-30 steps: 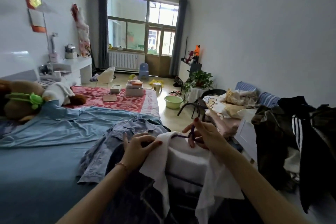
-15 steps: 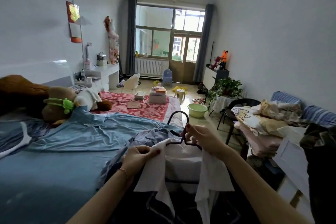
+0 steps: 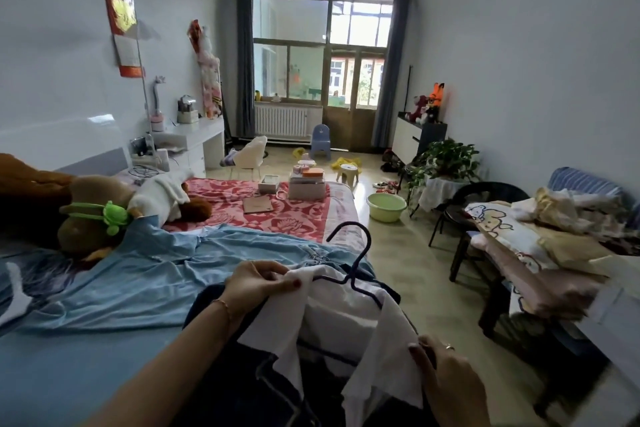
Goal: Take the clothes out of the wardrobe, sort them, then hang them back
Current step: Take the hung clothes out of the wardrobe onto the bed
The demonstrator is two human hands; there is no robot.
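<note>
Left hand: near centre, over the near edge of the bed; its grip pinches the left shoulder of the white garment between thumb and curled fingers
Right hand: low at the near right; its grip grasps the right edge of the white garment, a ring on one finger
White garment: draped on the hanger, spread between the two hands, its lower edges hanging loose toward the near side
Hanger: dark blue, hook up and curving left, its shoulders under the white cloth, one arm showing along the top right
Dark clothing: a navy piece with pale piping lying under the white garment at the near edge
Blue garment: light blue, laid flat and creased across the bed, left of and beyond the hands
Bed: blue sheet near, red patterned cover on the far part
Plush toy: brown, with green headphones, at the left of the bed
Boxes: stacked on the red cover, far end of the bed
Green basin: on the floor, right of the bed
Folded bedding: piled at the right, well apart from the hands
</note>
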